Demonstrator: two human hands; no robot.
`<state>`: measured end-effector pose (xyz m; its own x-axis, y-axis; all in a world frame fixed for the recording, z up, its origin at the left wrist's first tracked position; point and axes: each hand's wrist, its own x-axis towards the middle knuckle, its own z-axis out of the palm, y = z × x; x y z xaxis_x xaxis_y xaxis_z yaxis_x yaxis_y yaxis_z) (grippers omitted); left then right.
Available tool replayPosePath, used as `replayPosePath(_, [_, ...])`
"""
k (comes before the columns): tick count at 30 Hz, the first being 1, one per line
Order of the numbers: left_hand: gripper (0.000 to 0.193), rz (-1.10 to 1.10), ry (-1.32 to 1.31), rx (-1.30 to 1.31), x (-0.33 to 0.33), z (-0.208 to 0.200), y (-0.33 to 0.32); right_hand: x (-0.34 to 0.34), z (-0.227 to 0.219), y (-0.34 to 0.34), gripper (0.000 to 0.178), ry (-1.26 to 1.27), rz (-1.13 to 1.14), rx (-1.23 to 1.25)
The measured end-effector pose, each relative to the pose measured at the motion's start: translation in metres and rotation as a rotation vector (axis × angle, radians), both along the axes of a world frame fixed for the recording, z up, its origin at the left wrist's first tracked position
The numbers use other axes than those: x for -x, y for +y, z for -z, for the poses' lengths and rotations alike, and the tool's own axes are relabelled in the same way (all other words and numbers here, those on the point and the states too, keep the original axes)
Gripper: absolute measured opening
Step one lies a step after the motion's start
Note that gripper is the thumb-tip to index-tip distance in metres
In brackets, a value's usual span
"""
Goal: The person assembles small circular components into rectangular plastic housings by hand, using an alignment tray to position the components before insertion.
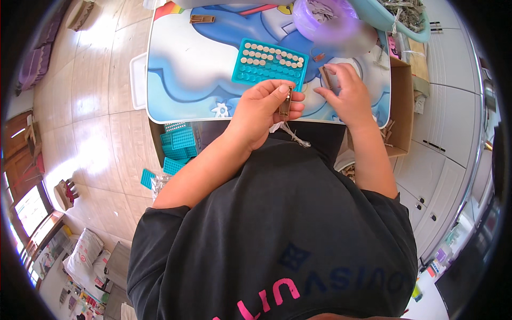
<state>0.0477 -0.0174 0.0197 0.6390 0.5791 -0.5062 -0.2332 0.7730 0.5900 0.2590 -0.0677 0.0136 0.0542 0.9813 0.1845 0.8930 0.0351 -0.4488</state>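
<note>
My left hand (265,104) is closed on a small brown rectangular case (286,104), thumb over its upper part. Small metallic bits show inside the case, and a bundle of thin grey wires (295,137) hangs below it. To the right, my right hand (349,93) has its thumb and fingers apart. A narrow brown piece (325,78) shows in the gap between them; whether the fingertips touch it I cannot tell. Just beyond my left hand lies a teal tray (238,71) with rows of round pockets, many holding pale discs (260,55).
Another brown case (202,20) lies near the far left of the patterned table (186,80). A purple bowl (300,18) and a teal basin (421,33) with wire bundles stand far right. Teal trays (178,138) fill a box at lower left; a cardboard box (402,106) stands right.
</note>
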Motion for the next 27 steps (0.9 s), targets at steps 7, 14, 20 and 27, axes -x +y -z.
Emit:
replayPosePath(7, [0.025,-0.038,0.013,-0.041,-0.001,0.001,0.000,0.016,0.001,-0.003,0.046,0.899,0.210,0.186])
replayPosePath(14, [0.024,-0.028,-0.013,-0.056,-0.002,-0.002,0.001,0.050,-0.014,-0.016,0.040,0.928,0.043,0.191])
replayPosePath(20, [0.025,0.014,-0.009,0.005,0.001,-0.004,0.004,0.047,-0.019,-0.022,0.049,0.732,-0.080,0.163])
replayPosePath(27, [0.026,0.010,-0.024,0.026,0.000,-0.004,0.004,0.046,-0.025,-0.016,0.058,0.670,-0.082,0.099])
